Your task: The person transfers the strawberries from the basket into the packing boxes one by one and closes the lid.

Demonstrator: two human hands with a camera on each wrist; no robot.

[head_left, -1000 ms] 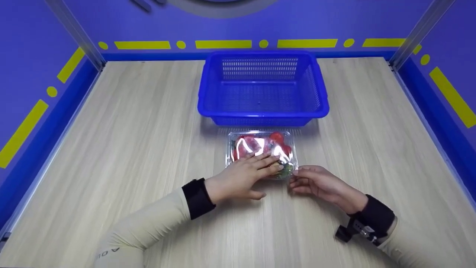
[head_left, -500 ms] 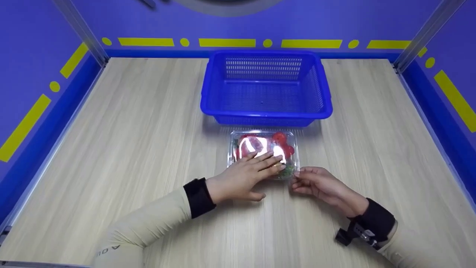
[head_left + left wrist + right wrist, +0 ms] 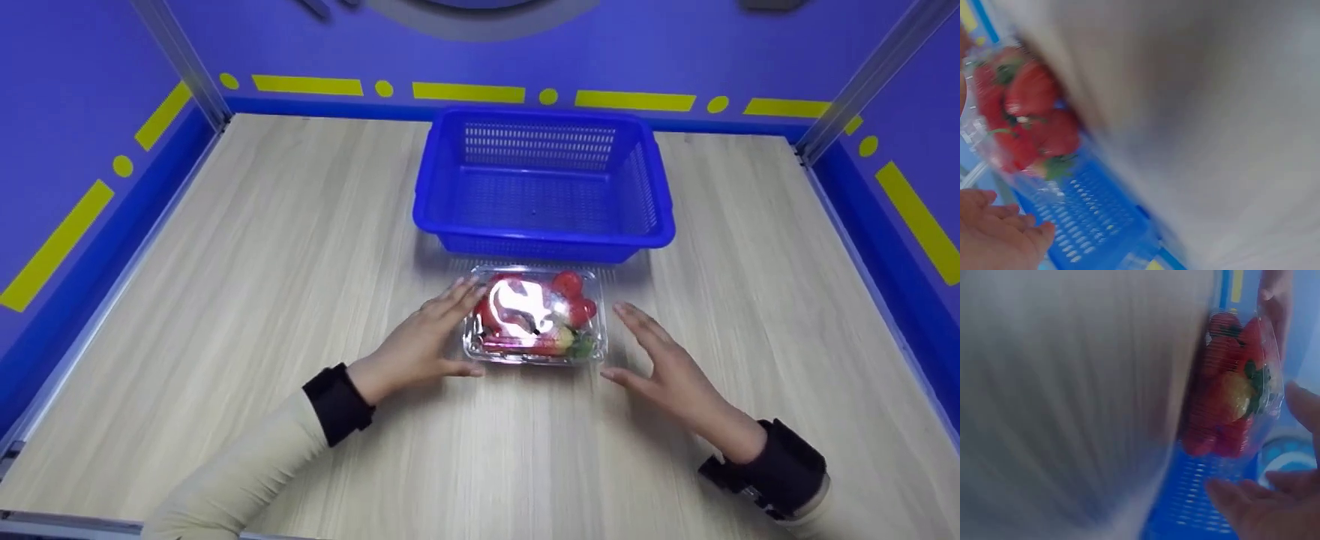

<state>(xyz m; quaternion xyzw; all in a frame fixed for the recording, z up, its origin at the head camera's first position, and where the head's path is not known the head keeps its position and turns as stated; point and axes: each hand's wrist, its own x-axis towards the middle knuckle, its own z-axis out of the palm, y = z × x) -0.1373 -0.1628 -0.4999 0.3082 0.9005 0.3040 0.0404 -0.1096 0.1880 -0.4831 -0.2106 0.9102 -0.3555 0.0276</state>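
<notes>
In the head view, a clear plastic clamshell box of strawberries lies on the table just in front of the basket, with strong glare on its lid. My left hand is at its left side, fingers straight and fingertips overlapping the left edge, thumb out by the near left corner. My right hand stands off the right side, fingers extended, thumb spread near the front right corner, a small gap from the box. In the right wrist view, red strawberries with green leaves show through the plastic. The left wrist view shows strawberries too.
A blue plastic basket with slotted walls stands right behind the box, nothing in it. The wood-look table has blue panels with yellow marks along its back and sides.
My left hand has left the lid and moved to the box's left side. My right hand has unfolded from the near right corner and drawn off to the right. The box stays put.
</notes>
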